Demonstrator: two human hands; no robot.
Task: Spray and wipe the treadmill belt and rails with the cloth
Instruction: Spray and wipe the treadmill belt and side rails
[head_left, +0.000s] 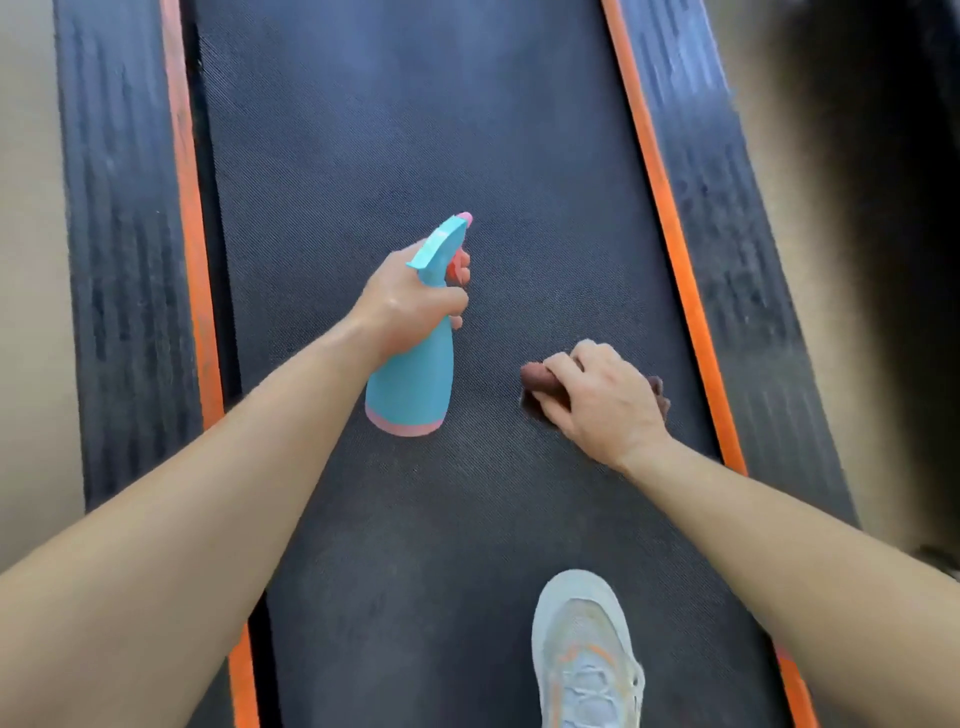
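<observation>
The dark treadmill belt (405, 130) runs up the middle of the view between two black ribbed rails, left rail (122, 260) and right rail (737, 249), each edged with an orange strip. My left hand (410, 299) grips the neck of a turquoise spray bottle (413, 384) with a pink base and pink nozzle tip, held above the belt with the nozzle pointing away from me. My right hand (597, 400) holds a bunched brown cloth (537, 382) down on the belt, to the right of the bottle. Most of the cloth is hidden under the hand.
My foot in a pale grey shoe (584, 654) with orange accents stands on the belt at the bottom right. Beige floor (26, 260) lies outside the left rail. A dark shadowed area (893, 208) lies beyond the right rail.
</observation>
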